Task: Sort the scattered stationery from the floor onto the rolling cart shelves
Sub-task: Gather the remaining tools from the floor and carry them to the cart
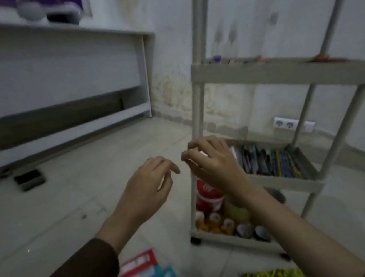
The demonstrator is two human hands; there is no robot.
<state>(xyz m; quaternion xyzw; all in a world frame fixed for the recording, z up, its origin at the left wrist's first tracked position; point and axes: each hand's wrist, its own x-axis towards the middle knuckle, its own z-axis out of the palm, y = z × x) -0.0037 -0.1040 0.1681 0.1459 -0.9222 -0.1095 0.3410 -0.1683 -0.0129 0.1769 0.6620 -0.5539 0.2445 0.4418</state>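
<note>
Bare left hand [147,189] and right hand [211,164] up by cart [283,74], fingers loose, nothing held.

Dim, flat indoor light, cool grey cast, motion blur throughout, wide-angle bending at edges, soft shadows

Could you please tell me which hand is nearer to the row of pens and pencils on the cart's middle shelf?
Right. The right hand hovers at the row of pens and pencils; the left hand hangs farther left over the floor.
</note>
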